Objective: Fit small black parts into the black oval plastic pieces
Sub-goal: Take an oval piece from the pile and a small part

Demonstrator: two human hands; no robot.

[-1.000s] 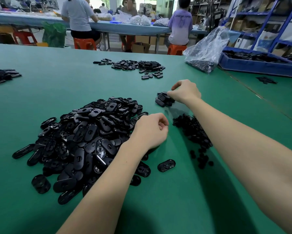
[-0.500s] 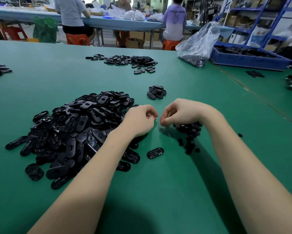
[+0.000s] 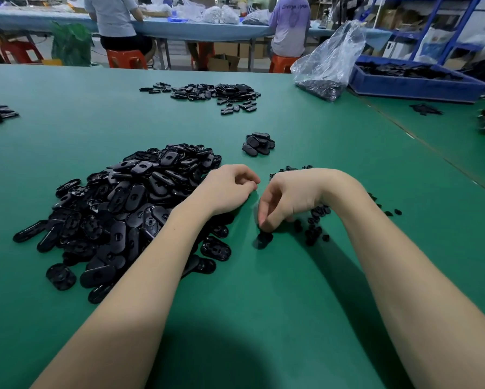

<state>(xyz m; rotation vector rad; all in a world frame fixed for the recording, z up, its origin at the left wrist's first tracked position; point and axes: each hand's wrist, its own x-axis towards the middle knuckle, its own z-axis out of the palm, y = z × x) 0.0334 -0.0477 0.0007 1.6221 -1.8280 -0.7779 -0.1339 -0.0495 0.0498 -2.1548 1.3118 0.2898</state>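
While the left hand (image 3: 230, 189) is curling empty beside the oval pile (image 3: 129, 203), the right hand's (image 3: 289, 200) grip is pinching a lone oval piece (image 3: 263, 239), needing square alignment.

Faint lettering on purple shirt (image 3: 290, 21) back, seemingly illegible.

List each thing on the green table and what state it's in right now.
Left hand: curled, resting by the big pile, holding nothing visible.
Right hand: fingertips on one oval piece, blurred.
Big pile: loose heap.
Small stack: set apart.
Small parts: scattered.
Plastic bag: open, slumped.
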